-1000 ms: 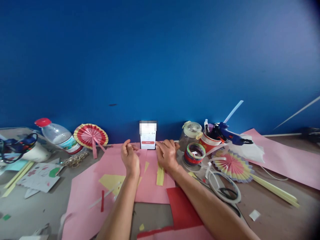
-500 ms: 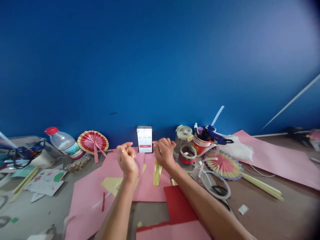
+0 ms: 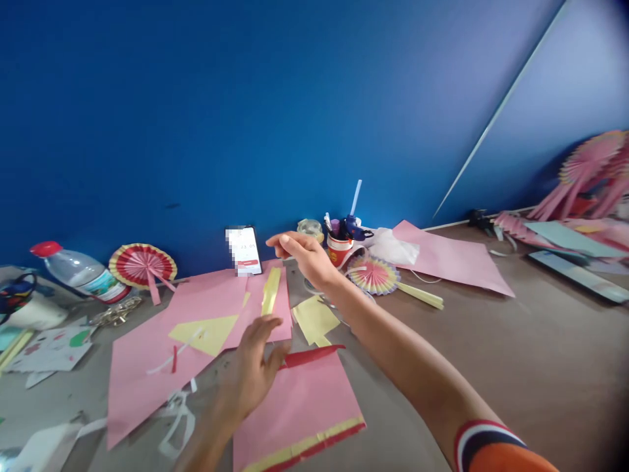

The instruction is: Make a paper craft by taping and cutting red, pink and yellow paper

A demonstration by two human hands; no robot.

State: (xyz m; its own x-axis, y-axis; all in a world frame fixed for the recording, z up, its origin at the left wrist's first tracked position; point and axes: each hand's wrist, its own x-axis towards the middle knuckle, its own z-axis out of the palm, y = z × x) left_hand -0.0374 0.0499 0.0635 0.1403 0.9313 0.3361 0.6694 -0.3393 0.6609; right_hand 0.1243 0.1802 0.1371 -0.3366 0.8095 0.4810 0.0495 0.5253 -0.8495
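My left hand (image 3: 255, 367) reaches low over a pink paper sheet (image 3: 304, 406) that has a red upper edge and a yellow and red lower border. Its thumb stands apart from the fingers, and nothing shows between them. Farther up, my right hand (image 3: 307, 255) hovers just right of a phone (image 3: 244, 250) propped against the wall. Its fingers are bent together and point left, with no object visible in them. Between the hands lies a folded yellow strip (image 3: 271, 292) on a larger pink sheet (image 3: 142, 347). A yellow paper piece (image 3: 317, 319) lies below my right wrist.
A red-and-yellow paper fan (image 3: 142, 264) and a plastic bottle (image 3: 81, 272) stand at the left. Right of my right hand are a red cup (image 3: 340, 251) with pens and a glue gun, another pleated fan (image 3: 373, 275) and more pink paper (image 3: 447, 259). A blue wall (image 3: 196, 118) closes the back.
The view has swung right. My left hand has dropped from beside the phone to the near pink sheet and opened. That sheet shows more fully, and the red sheet beside it no longer shows.
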